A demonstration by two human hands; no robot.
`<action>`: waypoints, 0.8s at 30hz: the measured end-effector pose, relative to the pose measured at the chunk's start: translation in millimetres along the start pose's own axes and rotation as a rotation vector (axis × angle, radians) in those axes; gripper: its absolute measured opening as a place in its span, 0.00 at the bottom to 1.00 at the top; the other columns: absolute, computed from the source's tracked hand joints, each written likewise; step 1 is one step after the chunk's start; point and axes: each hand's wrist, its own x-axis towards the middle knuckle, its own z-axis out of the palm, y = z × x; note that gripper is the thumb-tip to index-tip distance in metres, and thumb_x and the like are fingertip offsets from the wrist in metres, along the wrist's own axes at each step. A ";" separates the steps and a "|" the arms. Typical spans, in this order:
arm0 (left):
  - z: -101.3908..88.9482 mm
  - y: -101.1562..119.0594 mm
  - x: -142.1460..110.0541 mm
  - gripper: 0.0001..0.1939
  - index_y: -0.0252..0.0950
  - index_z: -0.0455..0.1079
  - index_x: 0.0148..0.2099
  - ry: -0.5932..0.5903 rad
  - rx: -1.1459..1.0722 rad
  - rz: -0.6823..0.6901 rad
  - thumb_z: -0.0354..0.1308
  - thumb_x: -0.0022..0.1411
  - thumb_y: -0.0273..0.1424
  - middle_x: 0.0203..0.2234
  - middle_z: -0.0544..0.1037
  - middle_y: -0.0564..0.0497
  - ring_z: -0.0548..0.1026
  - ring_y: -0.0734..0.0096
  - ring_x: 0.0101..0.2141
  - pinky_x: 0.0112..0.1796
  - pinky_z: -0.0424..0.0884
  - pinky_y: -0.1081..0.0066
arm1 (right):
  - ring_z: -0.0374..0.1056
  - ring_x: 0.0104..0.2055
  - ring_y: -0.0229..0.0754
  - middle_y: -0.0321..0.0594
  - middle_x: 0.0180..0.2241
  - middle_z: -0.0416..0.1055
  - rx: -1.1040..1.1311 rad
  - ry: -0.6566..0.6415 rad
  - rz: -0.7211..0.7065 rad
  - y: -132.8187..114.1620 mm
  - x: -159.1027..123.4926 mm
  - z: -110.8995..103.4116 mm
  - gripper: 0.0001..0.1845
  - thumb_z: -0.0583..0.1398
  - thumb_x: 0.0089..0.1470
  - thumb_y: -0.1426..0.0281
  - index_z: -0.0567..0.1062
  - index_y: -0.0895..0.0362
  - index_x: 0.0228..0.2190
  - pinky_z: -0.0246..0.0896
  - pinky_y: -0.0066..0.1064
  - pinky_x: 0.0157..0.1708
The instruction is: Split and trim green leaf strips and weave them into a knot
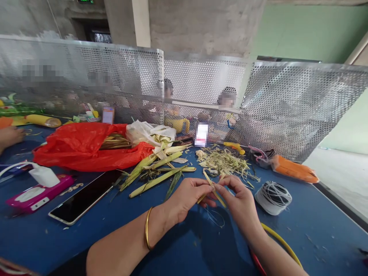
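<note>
My left hand (pixel 197 193) pinches a narrow yellow-green strip of dried plant leaf (pixel 220 199), folded or crossed near the fingertips. Thumb and fingers of my right hand (pixel 238 194) are closed on the same strip, and the two hands nearly touch. A thin pale thread (pixel 214 219) hangs in loose loops beneath them. Just beyond lie a heap of shredded plant bits (pixel 230 161) and several longer green-yellow stalks and leaves (pixel 159 182). To the right of my right hand stands a spool of grey-white cord (pixel 273 198).
A red plastic bag (pixel 74 147) and a dark-screened phone (pixel 83 197) lie left, near a magenta power strip (pixel 40 193). A lit phone (pixel 201 134) leans against perforated metal screens (pixel 201 82). An orange packet (pixel 294 168) lies right. Another person's hand (pixel 11 138) is far left.
</note>
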 end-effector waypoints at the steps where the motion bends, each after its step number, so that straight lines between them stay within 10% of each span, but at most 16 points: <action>1: -0.9 0.7 0.6 0.10 0.33 0.76 0.34 0.021 -0.026 -0.017 0.62 0.52 0.35 0.25 0.80 0.49 0.77 0.71 0.25 0.27 0.65 0.74 | 0.67 0.46 0.49 0.41 0.37 0.72 -0.076 0.033 -0.064 -1.5 1.6 -3.8 0.06 0.62 0.52 0.64 0.75 0.52 0.26 0.61 0.39 0.46; 4: -5.2 2.8 2.7 0.10 0.32 0.75 0.34 0.082 -0.090 -0.037 0.62 0.52 0.35 0.27 0.80 0.47 0.77 0.72 0.25 0.26 0.65 0.75 | 0.68 0.44 0.48 0.43 0.40 0.71 -0.324 0.102 -0.281 -5.0 7.1 -16.7 0.07 0.57 0.57 0.67 0.76 0.52 0.33 0.61 0.39 0.44; 12: -10.8 2.2 6.5 0.10 0.33 0.75 0.31 0.076 -0.077 -0.005 0.62 0.51 0.36 0.26 0.79 0.49 0.76 0.74 0.25 0.26 0.63 0.76 | 0.70 0.36 0.41 0.40 0.35 0.76 -0.608 -0.304 -0.787 -5.3 13.5 -23.6 0.11 0.54 0.62 0.73 0.75 0.54 0.40 0.60 0.33 0.40; 24: -8.8 4.9 -2.6 0.08 0.34 0.73 0.26 -0.119 0.320 0.036 0.57 0.52 0.32 0.22 0.78 0.50 0.75 0.72 0.23 0.26 0.66 0.73 | 0.69 0.49 0.47 0.40 0.44 0.75 -0.419 -0.329 -0.367 -17.2 6.1 -20.9 0.07 0.57 0.58 0.72 0.70 0.53 0.27 0.57 0.38 0.44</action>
